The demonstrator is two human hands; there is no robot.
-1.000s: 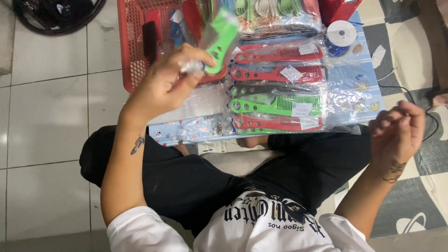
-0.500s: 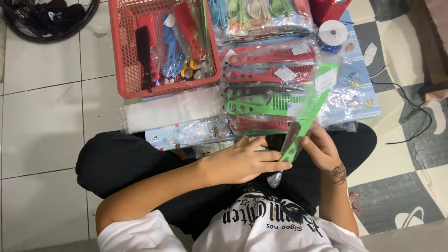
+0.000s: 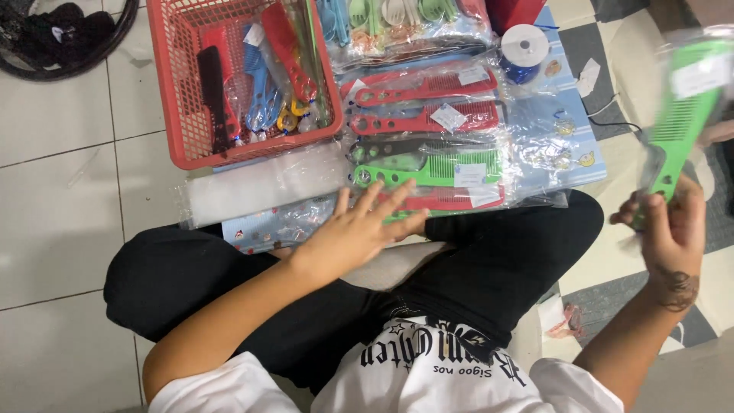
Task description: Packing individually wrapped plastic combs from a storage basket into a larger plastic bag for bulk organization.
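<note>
While the right hand (image 3: 673,229) grips a bagged green plastic comb (image 3: 680,115) raised off to the right, left hand (image 3: 363,229) lies flat, fingers (image 3: 382,200) spread, empty, over wrapped red comb (image 3: 451,199) on floor

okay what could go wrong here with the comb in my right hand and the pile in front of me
The right hand grips the bagged green comb only by its handle end, so the slick wrapper might slip. The open left hand rests by the stacked packaged combs; a sweep could scatter them.
</note>
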